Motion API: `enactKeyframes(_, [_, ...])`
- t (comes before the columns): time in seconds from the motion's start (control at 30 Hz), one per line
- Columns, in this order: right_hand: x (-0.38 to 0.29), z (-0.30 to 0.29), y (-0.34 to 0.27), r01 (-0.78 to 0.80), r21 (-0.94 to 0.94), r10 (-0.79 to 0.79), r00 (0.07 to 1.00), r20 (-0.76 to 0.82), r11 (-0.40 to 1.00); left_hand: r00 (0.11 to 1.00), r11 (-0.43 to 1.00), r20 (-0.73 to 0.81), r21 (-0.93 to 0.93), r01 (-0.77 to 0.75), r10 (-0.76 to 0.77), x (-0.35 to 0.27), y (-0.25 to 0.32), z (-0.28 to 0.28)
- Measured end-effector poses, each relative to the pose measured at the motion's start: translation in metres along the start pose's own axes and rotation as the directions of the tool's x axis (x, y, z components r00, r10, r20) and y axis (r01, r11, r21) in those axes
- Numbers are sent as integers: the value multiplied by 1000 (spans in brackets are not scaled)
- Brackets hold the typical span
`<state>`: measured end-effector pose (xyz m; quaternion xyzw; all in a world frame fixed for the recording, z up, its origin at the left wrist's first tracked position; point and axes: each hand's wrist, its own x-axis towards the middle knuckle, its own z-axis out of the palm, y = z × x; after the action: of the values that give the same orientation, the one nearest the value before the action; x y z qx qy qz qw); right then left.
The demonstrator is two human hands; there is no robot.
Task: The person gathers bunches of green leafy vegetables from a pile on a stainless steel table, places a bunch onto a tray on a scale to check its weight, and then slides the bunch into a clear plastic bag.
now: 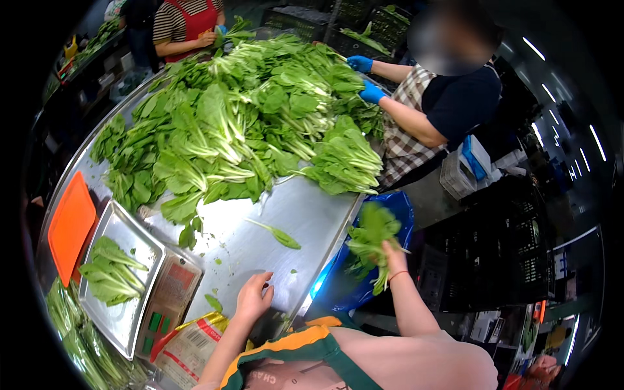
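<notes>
My right hand [391, 258] grips a bunch of leafy greens [373, 229] above a bin lined with a blue plastic bag [400, 204], off the table's right edge. The bunch is slightly blurred. My left hand [254, 295] hovers over or rests on the near part of the metal table [312, 214], its fingers loosely bent and holding nothing. A single leaf [278, 235] lies beyond it. Across the table spreads a large heap of leafy greens with pale stems [234, 126]. On the left, a few leaves [112, 270] lie in the steel pan of a weighing scale [170, 287].
An orange plastic tray [73, 224] stands behind the scale. Bagged greens [83, 336] and a printed plastic packet [190, 346] lie at near left. A co-worker's blue-gloved hands [368, 80] touch the heap at right; another person [187, 29] stands opposite. Black crates [487, 243] stand right.
</notes>
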<state>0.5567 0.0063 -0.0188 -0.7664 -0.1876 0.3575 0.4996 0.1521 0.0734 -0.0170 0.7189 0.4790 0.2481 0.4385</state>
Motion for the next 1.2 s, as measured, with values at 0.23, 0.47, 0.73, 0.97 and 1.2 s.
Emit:
enactKeyframes(0.23, [24,54,-118,618,-682,-433,777,456,390,990,990,134,140,13,-32,10,-5,-5])
enactKeyframes(0.47, [133,126,-139,432,-898,-430,798,422,-79,1000,979,-16,204,10,-7,16,-12,6])
enactKeyframes(0.73, [255,137,-165,253,-966,-35,967,252,55,971,978,-166,147,-150,174,11,-18,3])
enactKeyframes(0.97, [243,144,-173,298,-948,14,954,298,-112,962,976,-199,152,-156,185,13,-16,5])
enactKeyframes(1.2, [147,132,-119,383,-916,-256,904,344,121,944,958,-216,197,-209,250,46,4,17])
